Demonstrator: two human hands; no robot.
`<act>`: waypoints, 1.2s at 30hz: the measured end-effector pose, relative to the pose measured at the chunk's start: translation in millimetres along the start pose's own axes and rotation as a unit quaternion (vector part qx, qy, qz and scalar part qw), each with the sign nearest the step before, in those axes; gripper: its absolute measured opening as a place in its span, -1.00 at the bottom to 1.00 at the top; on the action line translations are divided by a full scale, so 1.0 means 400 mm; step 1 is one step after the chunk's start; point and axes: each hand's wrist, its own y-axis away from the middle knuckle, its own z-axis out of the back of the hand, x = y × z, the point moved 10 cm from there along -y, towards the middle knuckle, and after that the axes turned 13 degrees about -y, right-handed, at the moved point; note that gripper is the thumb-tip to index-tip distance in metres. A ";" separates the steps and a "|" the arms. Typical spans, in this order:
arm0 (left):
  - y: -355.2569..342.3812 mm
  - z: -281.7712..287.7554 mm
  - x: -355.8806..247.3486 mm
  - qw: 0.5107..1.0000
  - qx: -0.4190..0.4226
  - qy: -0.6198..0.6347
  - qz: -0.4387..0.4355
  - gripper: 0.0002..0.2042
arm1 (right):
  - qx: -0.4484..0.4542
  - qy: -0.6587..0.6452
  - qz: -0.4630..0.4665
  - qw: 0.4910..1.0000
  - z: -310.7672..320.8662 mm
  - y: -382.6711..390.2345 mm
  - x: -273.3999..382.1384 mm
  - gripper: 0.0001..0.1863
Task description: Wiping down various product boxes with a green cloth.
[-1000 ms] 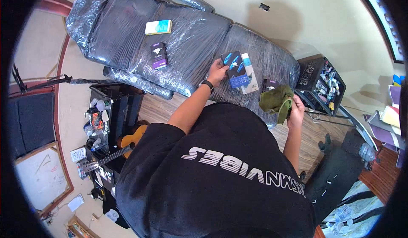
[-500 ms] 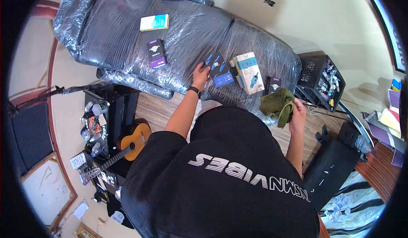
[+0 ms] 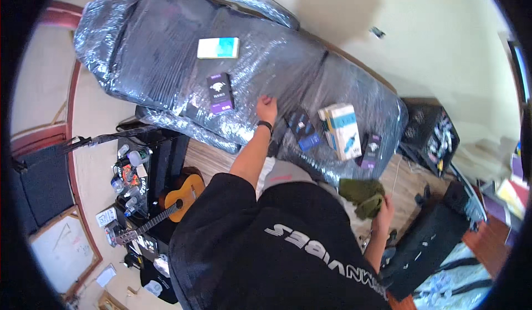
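Plastic-wrapped reclining chair [image 3: 166, 49] spans frame, beige wall behind; left hand [image 3: 267, 108] flat on wrap, fingers spread, gripping nothing; dark purple box [image 3: 220, 93] just left of it, blue-dark packets [image 3: 303, 129] just right; white-blue box [image 3: 340, 130] beyond packets; pale teal-white box [image 3: 218, 48] higher on chair; right hand [image 3: 382, 210] closed around olive green cloth [image 3: 363, 195] near chair's lower edge; guitar [image 3: 172, 205] on floor.

We are in what looks like a tattoo or treatment studio: a long reclining chair [image 3: 166, 60] wrapped in clear plastic film carries small supply boxes [image 3: 341, 127], a black cart [image 3: 136, 171] holds bottles, and a guitar [image 3: 172, 205] leans by the cream wall.
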 end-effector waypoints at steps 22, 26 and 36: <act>-0.482 0.115 -0.277 0.911 0.034 0.398 0.103 -0.59 | -0.045 -0.020 -0.124 0.991 0.090 0.170 -0.284 -0.73; -0.136 0.153 -0.417 0.914 0.186 0.358 0.028 -0.53 | -0.058 -0.079 -0.087 0.991 -0.093 0.092 -0.093 -0.69; 0.606 0.229 -0.597 0.816 0.440 0.375 0.004 -0.14 | 0.252 -0.025 0.254 0.933 -0.613 0.083 0.351 -0.46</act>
